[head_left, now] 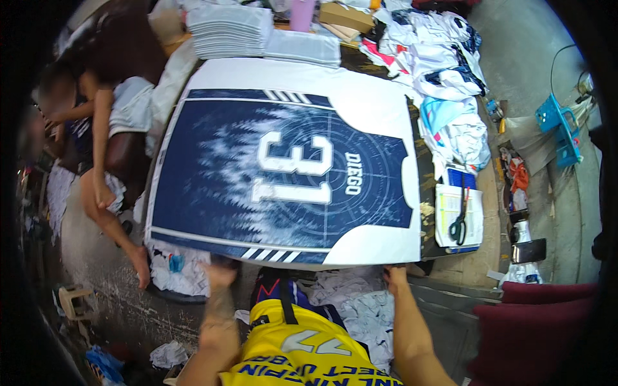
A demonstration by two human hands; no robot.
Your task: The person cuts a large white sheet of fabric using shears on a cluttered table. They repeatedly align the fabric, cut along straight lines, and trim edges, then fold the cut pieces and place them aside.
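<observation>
Yellow shirt cloth [299, 344] is closest, at six o'clock, worn by the person whose arms reach up on both sides of it. Left hand [221, 275] is between seven and eight o'clock, by the near edge of a big cloth piece [283, 161]. It is blurry, so I cannot tell if it grips anything. Right hand [396, 276] is between four and five o'clock, with its fingers right at the same edge; I cannot tell if they pinch it. Both hands are well apart.

The big cloth piece is in the middle, spread out on a dark table [427, 222]. It is white with a dark blue shirt shape on it, and the neck points to three o'clock. White cloths [367, 312] lie in a heap at five o'clock, below the table edge.

Just past three o'clock, scissors [461, 217] lie on some papers [476, 215]. A messy pile of clothes [444, 55] is between one and two o'clock. A brown box [347, 18] and a pink cup [301, 14] are near twelve, and a neat white stack [228, 33] is at eleven.

Farther out, a blue basket [557, 132] is between two and three o'clock, dark red cloth [534, 331] is at four, and another person [100, 135] sits between nine and ten.
</observation>
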